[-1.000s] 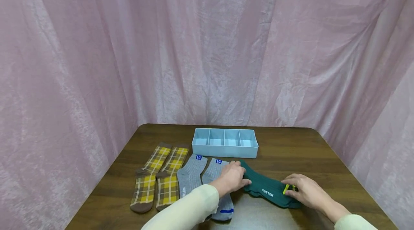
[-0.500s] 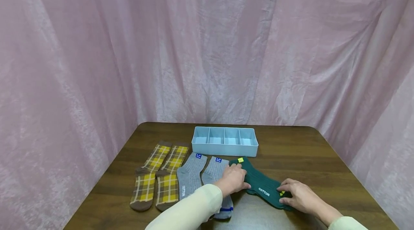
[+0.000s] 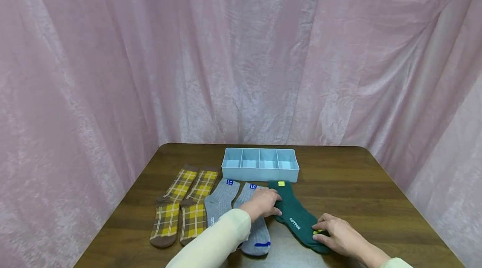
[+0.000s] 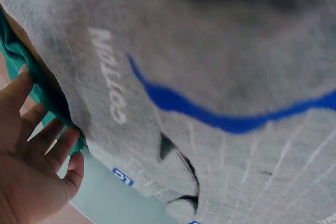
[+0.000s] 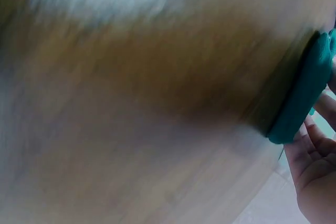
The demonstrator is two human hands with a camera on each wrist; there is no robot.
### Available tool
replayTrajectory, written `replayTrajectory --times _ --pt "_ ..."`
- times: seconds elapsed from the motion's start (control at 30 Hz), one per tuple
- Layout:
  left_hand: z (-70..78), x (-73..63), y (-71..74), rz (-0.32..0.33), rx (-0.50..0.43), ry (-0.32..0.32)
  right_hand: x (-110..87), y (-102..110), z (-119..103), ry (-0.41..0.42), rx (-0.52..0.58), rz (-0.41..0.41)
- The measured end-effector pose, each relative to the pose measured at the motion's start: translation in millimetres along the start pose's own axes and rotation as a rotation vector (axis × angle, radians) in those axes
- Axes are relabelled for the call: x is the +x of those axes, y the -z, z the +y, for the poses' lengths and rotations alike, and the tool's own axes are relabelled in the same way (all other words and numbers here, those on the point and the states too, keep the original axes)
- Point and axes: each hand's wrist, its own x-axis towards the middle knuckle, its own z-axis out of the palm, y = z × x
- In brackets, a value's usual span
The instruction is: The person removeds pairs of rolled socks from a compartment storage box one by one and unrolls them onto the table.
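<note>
Dark green ribbed socks, stacked with a second edge showing underneath, lie slanted on the table's right half, marked COTTON with a yellow cuff tag. My left hand touches their left edge near the cuff, fingers relaxed. At the toe end, the right hand rests its spread fingers and thumb on the fabric around a yellow stripe. In the left wrist view, my fingertips meet the green edge beside a grey sock. The right wrist view catches the green toe against the right hand's fingers.
Two grey socks with blue LC tags lie under and beside the left forearm. Farther left are two yellow-and-brown plaid socks. A pale blue tray with several compartments stands behind them; a pink curtain hangs past the wooden table.
The green socks have turned more upright, their toe end moving left and nearer along with the right hand. Their cuff and yellow tag have come into view beside the left hand.
</note>
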Motion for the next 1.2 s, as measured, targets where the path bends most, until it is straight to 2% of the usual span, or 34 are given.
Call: replayTrajectory --times 0.17,0.37,0.5,0.6,0.73,0.83,0.93,1.2 --pt "-6.4 0.9 -0.8 -0.009 -0.025 -0.023 0.4 -5.3 -5.3 0.101 0.129 0.052" --pt "-10.5 -2.0 0.4 0.000 -0.008 -0.059 6.4 -8.3 -19.4 0.057 0.304 -0.083" --pt "-13.1 -3.1 -0.5 0.001 -0.029 -0.085 15.1 -9.3 -31.2 0.085 0.288 -0.114" --pt "-16.5 -4.4 -3.1 0.013 -0.083 -0.100 23.7 -6.3 -35.6 0.082 0.199 -0.077" --pt "-20.8 -8.8 -3.7 0.016 -0.148 -0.088 34.4 -5.1 -33.4 -0.007 0.067 -0.096" --pt "-21.3 -12.1 -3.7 -0.011 -0.127 -0.080 37.5 -11.1 -30.9 -0.054 0.039 -0.190" --pt "-21.4 -13.2 -4.7 -0.037 -0.077 -0.085 37.5 -16.7 -31.1 -0.060 0.032 -0.255" --pt "-22.9 -10.7 -3.4 -0.063 -0.052 -0.067 36.1 -20.4 -34.0 -0.033 0.016 -0.243"
